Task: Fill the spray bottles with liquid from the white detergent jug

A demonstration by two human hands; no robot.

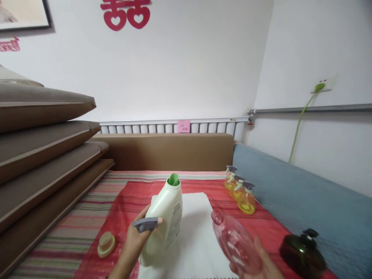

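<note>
A grey trigger spray head (147, 224) rests in my left hand (135, 238), whose fingers are closed and also reach behind the white detergent bottle (168, 211). This bottle is uncapped, with a green spout in its neck, and leans slightly to the right over a white cloth (194, 240). On the right, my right hand (261, 261) grips a clear pink spray bottle (235, 242) with no head on it, tilted so its neck points up and left. A pale cap (106, 244) lies left of my left hand.
Several spray bottles (246, 199) with yellow liquid and grey heads stand in a row at the right. A dark pump bottle (303, 252) lies at the lower right. Stacked cushions (52, 155) rise on the left; a blue padded side (290, 182) borders the right.
</note>
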